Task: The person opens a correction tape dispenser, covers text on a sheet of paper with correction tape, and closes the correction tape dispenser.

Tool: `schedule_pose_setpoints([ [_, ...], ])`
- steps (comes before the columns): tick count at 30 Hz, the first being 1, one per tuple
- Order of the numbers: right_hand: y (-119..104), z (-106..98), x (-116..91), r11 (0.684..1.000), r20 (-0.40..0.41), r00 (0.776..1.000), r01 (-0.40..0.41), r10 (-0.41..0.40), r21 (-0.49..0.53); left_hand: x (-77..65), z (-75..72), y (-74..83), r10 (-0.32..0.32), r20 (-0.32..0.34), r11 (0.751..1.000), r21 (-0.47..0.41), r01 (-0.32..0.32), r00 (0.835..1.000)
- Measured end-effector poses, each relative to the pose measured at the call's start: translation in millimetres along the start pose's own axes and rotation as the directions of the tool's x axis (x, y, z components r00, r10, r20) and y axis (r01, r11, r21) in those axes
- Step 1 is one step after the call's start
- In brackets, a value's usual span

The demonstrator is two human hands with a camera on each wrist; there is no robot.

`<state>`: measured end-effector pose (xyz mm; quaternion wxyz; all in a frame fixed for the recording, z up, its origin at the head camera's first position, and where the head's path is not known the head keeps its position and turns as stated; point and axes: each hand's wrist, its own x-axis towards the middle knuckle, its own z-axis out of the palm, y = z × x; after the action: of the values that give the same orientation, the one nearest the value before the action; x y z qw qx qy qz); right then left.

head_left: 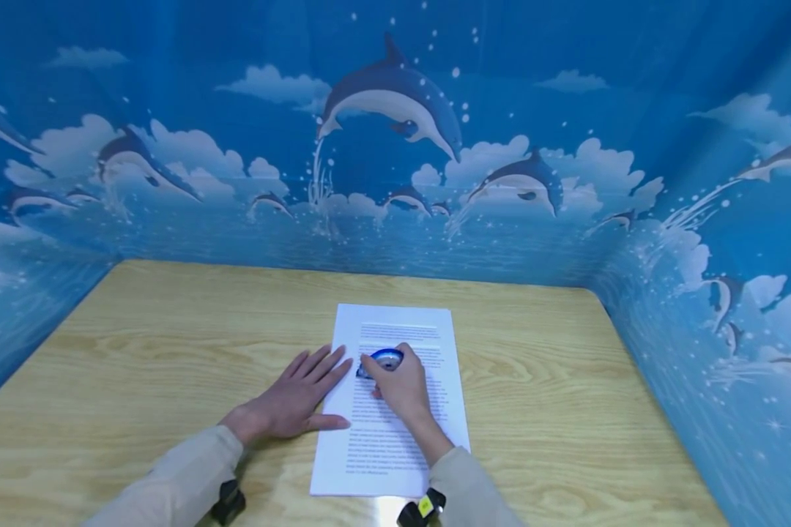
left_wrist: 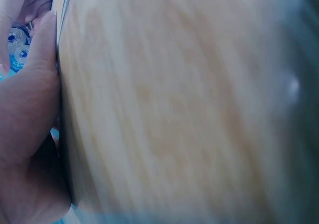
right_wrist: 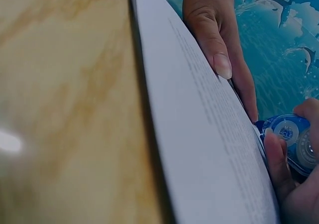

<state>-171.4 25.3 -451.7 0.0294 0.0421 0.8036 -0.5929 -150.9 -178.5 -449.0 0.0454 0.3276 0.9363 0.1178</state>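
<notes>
1. On the printed paper, a bit L of its middle & nearer the far edge than the near edge, sits the blue tape dispenser; my R grip has it pinched btwn thumb & fingers.
2. From that grip, the dispenser lies ahead & to the L, w/ its narrow end toward the L margin.
3. Its long axis slants near-L to far-R, so it's closer to the run of the printed lines than to the paper's own long axis, which goes away from me across the tabletop.
4. R grip is obv. the nearer of the 2. L grip lies flat w/ fingers straight & spread, holding nothing; its fingertips & thumb reach over the paper's L edge, just beside the narrow end.
5. IMO the key relation is narrow end vs. the printed line under it, w/ my L fingertips close on that side, so room there looks tight. Whether that end touches the paper, I can't tell.
6. Labels: small marks on the dispenser's round hub, too blurry to read; no brand legible.
7. Paper has several paras. of dark print; lines show, words don't.
8. Black wrist device by my R cuff has a yellow patch w/ a mark, also unreadable.
</notes>
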Motion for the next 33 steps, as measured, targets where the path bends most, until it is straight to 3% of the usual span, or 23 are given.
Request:
schedule_pose_setpoints([
  [21,-8.1,0.1,-1.7,0.992,0.023,0.996,0.087,-0.085,-0.092,0.1,0.5,1.0,-0.019,0.003,1.0,0.0,0.019,1.0],
  [33,-6.8,-0.8,0.8,0.991,0.026,0.997,0.081,-0.078,-0.107,1.4,0.0,0.0,-0.012,0.013,1.0,-0.006,0.012,1.0],
])
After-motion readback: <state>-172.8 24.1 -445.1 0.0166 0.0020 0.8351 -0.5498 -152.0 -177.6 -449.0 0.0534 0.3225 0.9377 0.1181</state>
